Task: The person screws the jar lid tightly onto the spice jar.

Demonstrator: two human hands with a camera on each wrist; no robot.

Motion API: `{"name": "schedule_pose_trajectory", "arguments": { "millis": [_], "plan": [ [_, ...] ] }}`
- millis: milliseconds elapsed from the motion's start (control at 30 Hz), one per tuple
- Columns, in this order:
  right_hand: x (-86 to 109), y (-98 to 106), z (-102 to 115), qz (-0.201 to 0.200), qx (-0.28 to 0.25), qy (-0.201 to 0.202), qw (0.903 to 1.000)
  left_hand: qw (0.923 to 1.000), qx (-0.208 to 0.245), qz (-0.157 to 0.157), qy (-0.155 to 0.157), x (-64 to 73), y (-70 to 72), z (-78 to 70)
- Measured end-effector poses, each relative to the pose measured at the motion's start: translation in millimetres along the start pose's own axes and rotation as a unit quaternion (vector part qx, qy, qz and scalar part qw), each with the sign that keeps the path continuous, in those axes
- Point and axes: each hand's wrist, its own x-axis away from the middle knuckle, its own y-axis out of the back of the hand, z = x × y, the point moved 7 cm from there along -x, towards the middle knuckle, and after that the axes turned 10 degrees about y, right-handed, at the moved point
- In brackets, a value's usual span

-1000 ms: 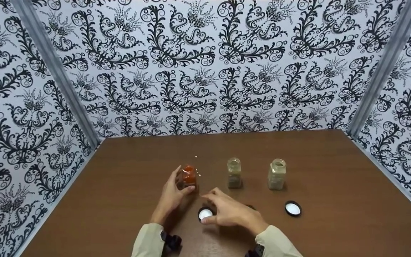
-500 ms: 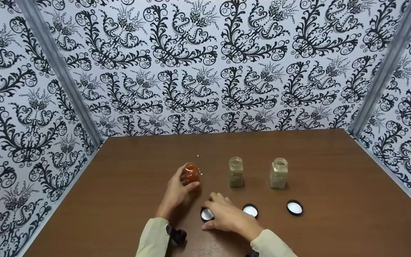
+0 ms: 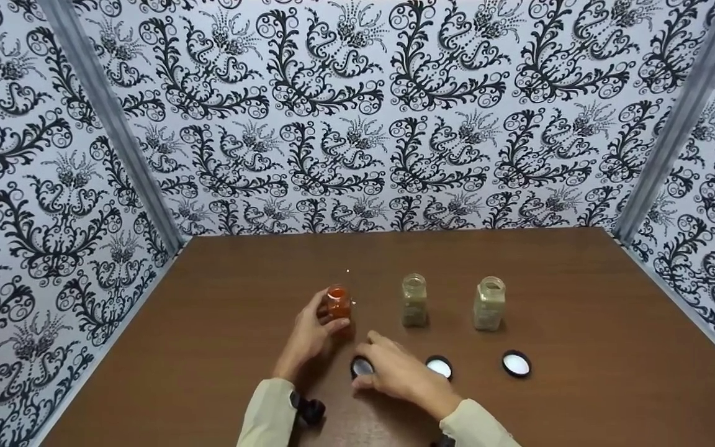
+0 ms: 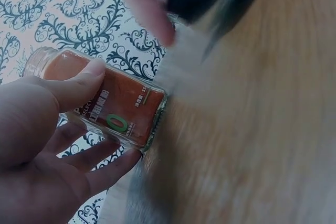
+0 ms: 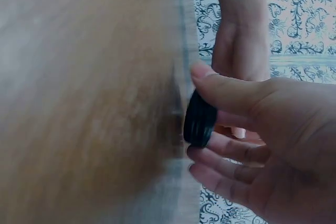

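Note:
My left hand point(image 3: 308, 338) grips a glass spice jar point(image 3: 339, 304) of orange-red powder, thumb on its near side and fingers around the far side. The jar stands upright with its mouth uncovered. In the left wrist view, its label point(image 4: 116, 123) with a green ring faces the camera. My right hand point(image 3: 398, 369) pinches a black screw lid point(image 3: 362, 367) between thumb and fingers, close over the table in front of the jar. Seen from the right wrist, the lid point(image 5: 200, 120) is tilted on edge, its ribbed side showing.
Two uncovered glass jars of greenish-grey powder, a middle jar point(image 3: 414, 301) and a right jar point(image 3: 490, 304), stand on the brown table point(image 3: 258, 273). Two black lids with white linings, one nearer point(image 3: 439, 367) and one farther right point(image 3: 516, 364), lie in front. Patterned walls point(image 3: 357, 155) enclose the table.
My right hand has closed its fingers on the black lid and tilted it slightly, its white lining now greyer in shade. My left hand keeps its hold on the jar.

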Motion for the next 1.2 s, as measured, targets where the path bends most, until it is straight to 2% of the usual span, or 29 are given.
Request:
{"name": "schedule_pose_trajectory", "arguments": {
  "millis": [267,467,600,733,967,1200],
  "plan": [
    [-11.8,21,3,-0.077,-0.012,0.024,0.9966,0.9998,0.006,0.006,-0.015,0.7,-0.7,-2.1],
    [-21.1,32,5,-0.105,-0.115,0.038,0.9871,0.9991,0.006,0.010,-0.041,0.3,-0.6,-1.5],
    [-25.9,40,5,-0.114,-0.138,0.055,0.9824,0.9986,0.005,0.009,-0.052,-0.8,1.0,-0.6],
    [-29.4,48,2,-0.128,-0.159,0.052,0.9775,0.9982,0.002,0.006,-0.060,-1.1,1.4,0.6],
    [-37.7,54,-8,-0.183,-0.244,0.025,0.9519,0.9970,0.016,0.007,-0.076,-1.1,1.3,-0.4],
    [-45.8,57,-16,-0.241,-0.272,-0.026,0.9313,0.9984,0.022,0.016,-0.049,0.5,0.0,1.5]
  ]
}}
